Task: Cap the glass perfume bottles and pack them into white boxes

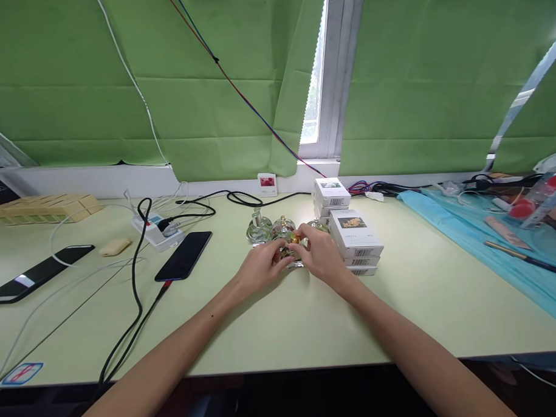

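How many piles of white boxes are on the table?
2. The nearer pile is just beside the right hand; the farther pile is right behind it, toward the green curtains.

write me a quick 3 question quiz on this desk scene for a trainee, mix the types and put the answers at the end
1. Multiple choice: what are the left grip and right grip placed at?
A) the power strip
B) a glass bottle
C) the pillow-shaped tan item

2. True or false: the black phone has a cable running from its near end.

3. Fill in the gap: the nearer stack of white boxes stands to the ____ of the bottle between the grips.

Key: 1 B; 2 true; 3 right
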### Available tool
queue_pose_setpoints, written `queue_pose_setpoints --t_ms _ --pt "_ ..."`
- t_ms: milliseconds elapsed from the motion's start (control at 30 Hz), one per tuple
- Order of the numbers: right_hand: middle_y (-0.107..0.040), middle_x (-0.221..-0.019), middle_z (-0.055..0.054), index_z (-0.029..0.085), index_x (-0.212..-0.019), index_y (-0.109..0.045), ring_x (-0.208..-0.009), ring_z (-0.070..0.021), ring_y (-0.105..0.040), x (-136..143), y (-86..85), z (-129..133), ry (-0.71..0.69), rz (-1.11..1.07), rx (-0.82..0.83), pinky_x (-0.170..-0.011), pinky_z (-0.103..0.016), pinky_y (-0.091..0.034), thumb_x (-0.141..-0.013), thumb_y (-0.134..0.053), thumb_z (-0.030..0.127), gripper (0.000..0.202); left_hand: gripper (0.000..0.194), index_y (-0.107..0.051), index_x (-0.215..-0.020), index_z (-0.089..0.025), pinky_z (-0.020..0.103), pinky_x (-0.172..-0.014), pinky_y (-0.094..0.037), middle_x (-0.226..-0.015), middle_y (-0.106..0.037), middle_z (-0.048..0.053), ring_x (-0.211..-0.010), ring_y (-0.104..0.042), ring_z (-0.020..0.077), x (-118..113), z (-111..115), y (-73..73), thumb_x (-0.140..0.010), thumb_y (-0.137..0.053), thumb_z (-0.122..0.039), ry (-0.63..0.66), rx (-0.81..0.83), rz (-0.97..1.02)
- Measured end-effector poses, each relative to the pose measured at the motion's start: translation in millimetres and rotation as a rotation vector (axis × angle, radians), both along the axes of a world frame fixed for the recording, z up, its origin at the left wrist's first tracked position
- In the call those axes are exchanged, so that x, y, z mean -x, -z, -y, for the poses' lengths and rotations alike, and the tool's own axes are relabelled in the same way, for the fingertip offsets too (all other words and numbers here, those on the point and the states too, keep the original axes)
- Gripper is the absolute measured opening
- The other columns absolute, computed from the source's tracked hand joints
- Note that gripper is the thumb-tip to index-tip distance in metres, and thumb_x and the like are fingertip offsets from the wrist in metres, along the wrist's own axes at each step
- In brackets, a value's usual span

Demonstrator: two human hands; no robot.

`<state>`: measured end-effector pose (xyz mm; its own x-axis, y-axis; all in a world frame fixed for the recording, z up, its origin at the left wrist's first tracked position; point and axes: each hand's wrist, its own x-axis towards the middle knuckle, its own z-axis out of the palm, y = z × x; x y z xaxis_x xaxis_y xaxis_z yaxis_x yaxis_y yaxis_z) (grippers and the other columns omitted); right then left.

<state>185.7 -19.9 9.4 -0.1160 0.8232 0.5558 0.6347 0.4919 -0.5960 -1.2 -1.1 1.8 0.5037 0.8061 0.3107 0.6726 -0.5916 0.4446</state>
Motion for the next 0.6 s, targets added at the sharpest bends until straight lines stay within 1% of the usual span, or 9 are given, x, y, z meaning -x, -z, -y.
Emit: queue_pose_setpoints --t_ms 167,367,600 --pt "-0.066 -0.084 0.000 0.022 -0.086 -0.056 -0.059 -0.0134 -0.048 1.6 -1.0 0.7 0.030 0.023 0.011 -0.060 -0.026 -0.032 -0.089 -0.069 0.026 0.014 0.026 -0.058 -0.091 -0.019 0.029 -0.058 -0.031 -0.068 -0.056 -0.002 -0.061 -0.049 0.0156 -1.3 -0.9 0.5 -0.096 -0.055 -0.045 -0.004 -0.006 -0.006" --pt "-0.066 -0.085 0.000 0.022 -0.084 -0.053 -0.065 -0.0153 -0.052 2.8 0.5 -0.1 0.070 0.075 -0.021 -0.060 -0.026 -0.032 -0.090 -0.071 0.028 0.020 0.025 -0.057 -0.089 -0.020 0.028 -0.058 -0.031 -0.067 -0.054 -0.002 -0.061 -0.047 0.0152 -0.3 -1.6 0.7 -0.096 -0.055 -0.043 0.002 -0.007 0.000" --pt "-0.067 -0.086 -0.002 0.022 -0.089 -0.055 -0.072 -0.0188 -0.060 5.2 4.5 -1.0 0.137 0.195 -0.085 -0.058 -0.026 -0.030 -0.092 -0.070 0.030 0.017 0.023 -0.062 -0.098 -0.019 0.028 -0.059 -0.031 -0.067 -0.055 -0.003 -0.061 -0.049 0.0150 -0.1 -0.7 1.2 -0.096 -0.056 -0.042 -0.002 0.000 0.001"
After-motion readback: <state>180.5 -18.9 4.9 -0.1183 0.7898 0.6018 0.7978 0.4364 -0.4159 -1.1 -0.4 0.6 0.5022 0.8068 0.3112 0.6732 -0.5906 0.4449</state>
